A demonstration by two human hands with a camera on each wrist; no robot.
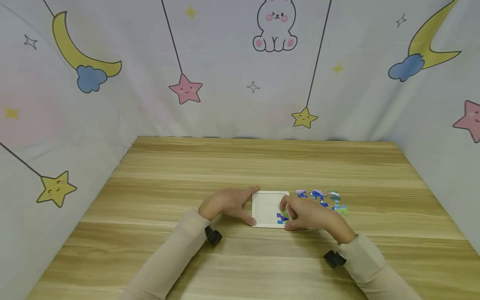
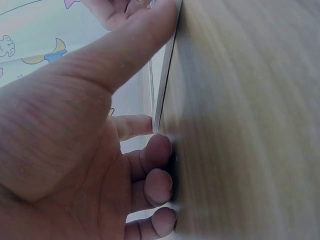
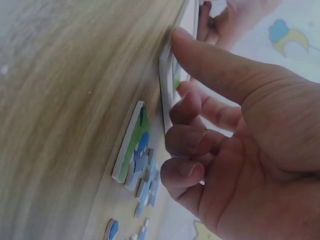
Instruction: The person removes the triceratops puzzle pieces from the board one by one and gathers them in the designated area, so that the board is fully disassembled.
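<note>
A shallow white puzzle tray (image 1: pixel 264 208) lies on the table between both hands. My left hand (image 1: pixel 231 203) grips its left side, thumb at the near corner and index finger at the far one; in the left wrist view the thumb lies along the tray's edge (image 2: pixel 163 85). Blue-purple and green jigsaw pieces (image 1: pixel 280 218) sit in the tray's near right corner. Over that corner is my right hand (image 1: pixel 309 212), thumb on the near rim. Its index fingertip touches down inside by the green piece (image 3: pixel 176 75), the other fingers loosely curled.
Several loose jigsaw pieces (image 1: pixel 317 194) lie right of the tray, partly behind the right hand. In the right wrist view a green and blue piece (image 3: pixel 132 150) lies close to the tray. Printed fabric walls (image 1: pixel 225 112) stand around the wooden table (image 1: pixel 187 166).
</note>
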